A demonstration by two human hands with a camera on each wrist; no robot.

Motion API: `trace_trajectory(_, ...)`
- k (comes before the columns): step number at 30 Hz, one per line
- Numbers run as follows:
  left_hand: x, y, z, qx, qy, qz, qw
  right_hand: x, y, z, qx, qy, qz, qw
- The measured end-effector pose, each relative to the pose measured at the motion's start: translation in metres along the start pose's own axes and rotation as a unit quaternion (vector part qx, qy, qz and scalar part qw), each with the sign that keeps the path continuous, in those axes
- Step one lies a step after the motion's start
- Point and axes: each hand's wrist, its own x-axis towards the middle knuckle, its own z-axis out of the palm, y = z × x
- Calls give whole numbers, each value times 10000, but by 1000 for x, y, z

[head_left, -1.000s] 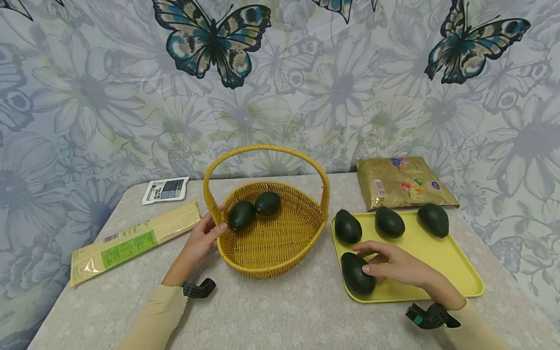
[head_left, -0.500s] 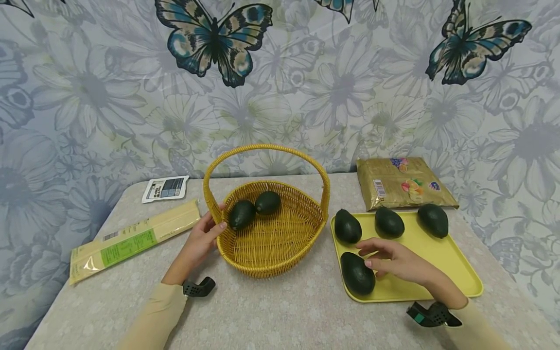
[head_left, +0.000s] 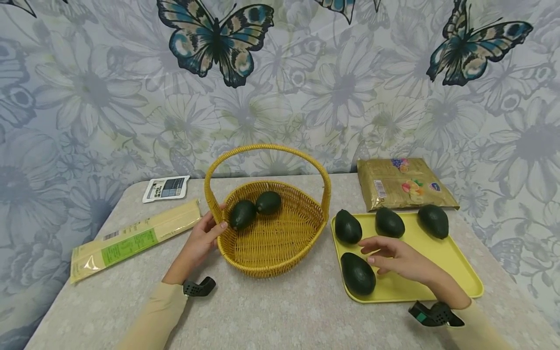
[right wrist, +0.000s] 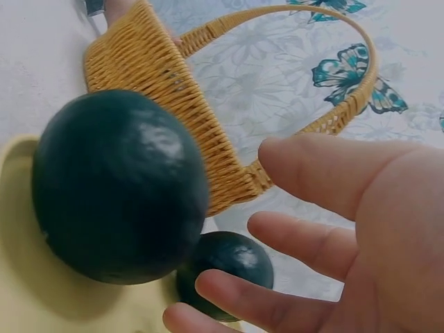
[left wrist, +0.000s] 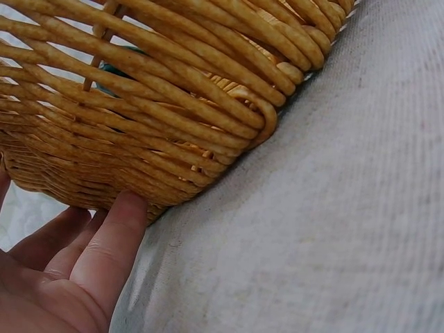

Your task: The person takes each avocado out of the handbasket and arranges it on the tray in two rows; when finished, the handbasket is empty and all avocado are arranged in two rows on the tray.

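Four avocados [head_left: 389, 222] lay on a yellow tray [head_left: 442, 262], two in a basket [head_left: 271, 248].
Left hand [head_left: 202, 243] pinched the basket's side; right hand [head_left: 400, 260], fingers loosely spread, hovered just beside the front avocado [head_left: 358, 273].

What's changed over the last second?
The right hand has backed off the nearest avocado, slightly up and right in the head view; its thumb no longer overlaps the fruit's middle. Unchanged: left hand on the basket, two avocados inside, four on the tray.
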Motion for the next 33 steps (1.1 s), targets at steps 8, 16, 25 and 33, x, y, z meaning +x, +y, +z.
trace_trajectory(8,-1,2,0,-157,51,-31,9999,3,-15,-5,-357,370,-495,9975)
trace_trajectory(16,0,0,0,-113,37,-100,9999,35,-52,5,-601,346,-1061,9919)
trace_trajectory(25,2,0,-1,-182,31,-44,9998,93,-103,37,-874,-48,-810,9929)
trace_trajectory(33,2,-2,-1,-158,16,-9,9999,150,-116,61,108,-86,16,9999)
